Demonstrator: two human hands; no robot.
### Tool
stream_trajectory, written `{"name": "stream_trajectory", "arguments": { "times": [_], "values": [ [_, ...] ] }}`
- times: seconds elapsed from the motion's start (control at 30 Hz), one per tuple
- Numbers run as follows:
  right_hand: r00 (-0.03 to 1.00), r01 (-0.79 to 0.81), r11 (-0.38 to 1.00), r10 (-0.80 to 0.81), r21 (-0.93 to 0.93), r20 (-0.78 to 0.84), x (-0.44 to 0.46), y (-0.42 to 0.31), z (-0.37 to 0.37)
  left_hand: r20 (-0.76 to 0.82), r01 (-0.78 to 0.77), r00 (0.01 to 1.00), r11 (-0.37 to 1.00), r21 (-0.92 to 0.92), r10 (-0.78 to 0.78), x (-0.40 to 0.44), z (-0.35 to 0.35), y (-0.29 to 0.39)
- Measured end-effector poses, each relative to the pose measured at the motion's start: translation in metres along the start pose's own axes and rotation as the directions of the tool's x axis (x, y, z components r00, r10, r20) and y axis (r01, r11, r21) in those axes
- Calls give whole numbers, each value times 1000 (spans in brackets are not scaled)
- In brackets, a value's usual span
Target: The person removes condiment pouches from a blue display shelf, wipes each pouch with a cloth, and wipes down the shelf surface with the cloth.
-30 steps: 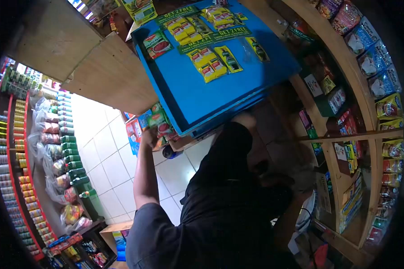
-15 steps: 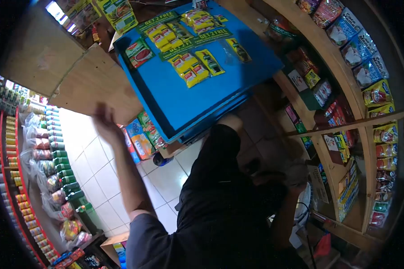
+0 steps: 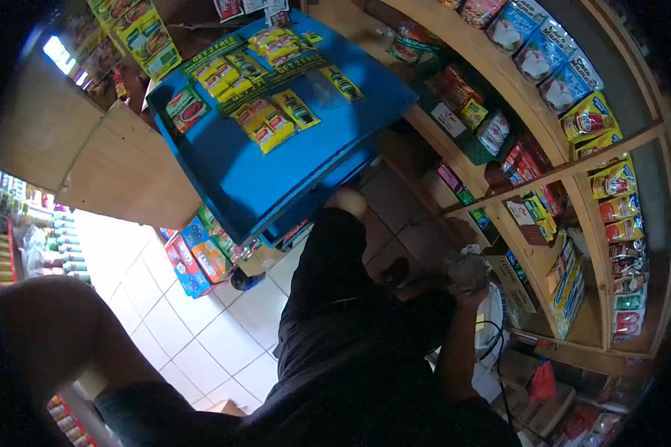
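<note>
Near the camera at the lower left, my left arm is bent and in shadow. Its hand does not show. At the right of my lap, my right hand [image 3: 471,295] is closed around a crumpled greyish cloth [image 3: 466,267], whose exact kind is hard to make out in the dim light. Ahead of my knees stands a blue tray-like table [image 3: 224,167] with a raised rim. On it lie yellow sachet packs [image 3: 264,125], a small bottle pack [image 3: 297,109], another bottle pack [image 3: 341,82] and a red-and-green pouch [image 3: 187,109]. Neither hand touches these.
Wooden shelves [image 3: 525,97] with hanging and boxed sachets curve along the right. A brown board [image 3: 127,167] leans left of the blue table, with colourful boxes [image 3: 194,257] below. White floor tiles [image 3: 194,335] show at the left. A black cable [image 3: 497,350] hangs near my right arm.
My left arm has drawn back from beside the blue table and bent towards the camera, taking its hand out of sight. The view has shifted. My right hand stays beside my lap.
</note>
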State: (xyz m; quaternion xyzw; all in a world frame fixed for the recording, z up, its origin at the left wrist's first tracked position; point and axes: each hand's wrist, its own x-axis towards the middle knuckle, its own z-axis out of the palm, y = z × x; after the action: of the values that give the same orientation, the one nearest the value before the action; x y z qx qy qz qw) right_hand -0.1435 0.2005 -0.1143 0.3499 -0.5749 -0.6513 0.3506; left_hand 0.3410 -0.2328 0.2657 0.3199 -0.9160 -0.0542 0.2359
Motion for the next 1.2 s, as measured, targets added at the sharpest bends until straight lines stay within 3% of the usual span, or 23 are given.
{"name": "stream_trajectory", "arguments": {
  "times": [0.03, 0.07, 0.1, 0.17, 0.2, 0.23, 0.33, 0.43, 0.5, 0.57, 0.73, 0.8, 0.83, 0.9, 0.93, 1.03, 1.07, 1.17, 1.2],
  "values": [
    [998, 21, 915, -40, -402, -39, -4, 4, -2, 12, 41, 999, 998, 51, -41, 4, 8, -7],
    [994, 22, 674, -97, -738, -58, -9, 9, -4, 23, 70, 997, 994, 86, -72, 7, 14, -12],
    [987, -1, 316, -155, -949, -52, -12, 10, -2, 24, 88, 996, 990, 111, -91, 10, 17, -16],
    [983, -15, -138, -183, -990, 11, -13, 5, 6, 19, 118, 992, 981, 157, -123, 14, 23, -24],
    [986, 12, -176, -159, -984, 41, -11, -18, 18, 11, 128, 991, 976, 178, -132, 15, 24, -27],
    [988, 41, -211, -137, -977, 71, -10, -25, 20, 1, 138, 990, 972, 190, -141, 18, 26, -29],
    [994, -74, 287, 95, -955, -48, -3, -29, 11, -36, 158, 988, 957, 242, -153, 20, 23, -39],
    [986, 73, -82, -145, -994, 84, -2, -23, -6, -103, 179, 983, 936, 304, -155, 22, 17, -47],
    [937, 108, -371, -271, -922, 219, -8, -12, 6, -161, 205, 974, 920, 334, -159, 25, 12, -56],
    [930, 101, -384, -291, -918, 224, -14, -8, 7, -209, 231, 964, 899, 373, -161, 29, 9, -67],
    [993, 21, 251, -117, -968, -9, -6, -35, 25, -252, 331, 941, 775, 538, -227, 48, 32, -112],
    [967, -224, 190, -80, -956, -243, -7, -1, 16, -217, 316, 948, 734, 601, -231, 52, 68, -126],
    [974, -126, 80, -178, -989, -138, -8, -8, 18, -175, 251, 968, 767, 590, -182, 49, 88, -127],
    [929, 7, -196, -361, -981, 79, -13, -29, 28, -44, 97, 995, 931, 352, -87, 37, 112, -111],
    [930, 23, -186, -357, -982, 90, -13, -34, 28, 86, 322, 927, 892, 317, -365, 41, 121, -112],
    [928, 68, -169, -352, -983, 124, -12, -38, 32, 30, 332, 907, 758, 561, -420, 37, 152, -143],
    [919, 86, -186, -365, -979, 150, -8, -37, 32, 222, 329, 830, 770, 547, -512, 43, 152, -150],
    [862, 139, -278, -438, -950, 254, -1, -7, 9, 209, 312, 887, 868, 386, -411, 42, 179, -205],
    [835, 152, -315, -467, -937, 292, 0, 11, -5, 281, 334, 806, 792, 511, -521, 53, 156, -166]
  ]
}}
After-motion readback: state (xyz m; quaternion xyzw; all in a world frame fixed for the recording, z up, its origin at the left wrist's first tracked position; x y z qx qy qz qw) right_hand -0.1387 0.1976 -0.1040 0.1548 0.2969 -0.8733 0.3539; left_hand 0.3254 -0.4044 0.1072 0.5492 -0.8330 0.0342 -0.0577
